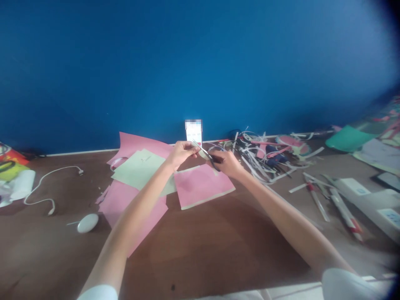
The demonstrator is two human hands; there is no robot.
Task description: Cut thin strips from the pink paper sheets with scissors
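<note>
My right hand (229, 163) grips a pair of scissors (206, 153) with dark handles, their blades angled up toward my left hand. The thumb and fingers of my left hand (183, 153) are pinched at a small pale piece of paper (203, 154), which lies along the blades; its outline is partly hidden. Below both hands a pink sheet (203, 187) with pale edge strips rests on the table. Beside it, under my left forearm, are a pale green sheet (137, 168) and more pink paper (121, 202).
A lit phone (193, 131) stands against the blue wall. Tangled paper strips (256, 156) lie to the right, with pens (343, 210) and a white box (375, 204) beyond. On the left are a white cable (40, 181) and a round white object (88, 223).
</note>
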